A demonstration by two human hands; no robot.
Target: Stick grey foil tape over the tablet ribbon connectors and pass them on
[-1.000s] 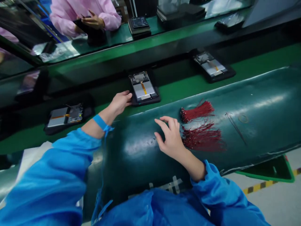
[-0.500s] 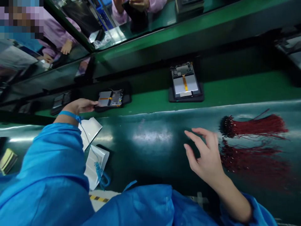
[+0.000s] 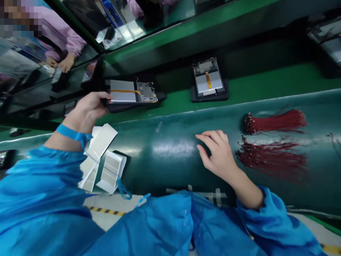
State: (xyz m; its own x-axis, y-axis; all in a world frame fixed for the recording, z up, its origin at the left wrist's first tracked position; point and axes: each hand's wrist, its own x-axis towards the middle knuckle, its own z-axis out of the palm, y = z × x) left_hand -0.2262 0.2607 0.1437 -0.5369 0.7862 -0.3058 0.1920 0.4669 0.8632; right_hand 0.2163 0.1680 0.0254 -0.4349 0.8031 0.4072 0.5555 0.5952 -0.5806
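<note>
My left hand (image 3: 93,105), with a blue wrist strap (image 3: 73,134), grips the left end of an opened tablet (image 3: 123,91) between thumb and fingers. The tablet shows a silver battery crossed by orange tape, with a circuit board at its right end. Under it is a dark tray, partly hidden. My right hand (image 3: 217,151) hovers over the green work surface with thumb and fingers apart and nothing between them. To its right lie two bundles of dark red wires (image 3: 278,121) with black ends.
Another opened tablet (image 3: 208,80) sits on a black tray on the green line; one more device (image 3: 330,42) lies at far right. White sheets (image 3: 102,144) and a coiled blue cord (image 3: 124,190) are at left. Across the frame, a co-worker's hands (image 3: 66,63) handle a device.
My left hand has brought the tablet nearer and to the right, so it appears larger. My right hand has shifted slightly left and stays apart from everything. The view has also shifted.
</note>
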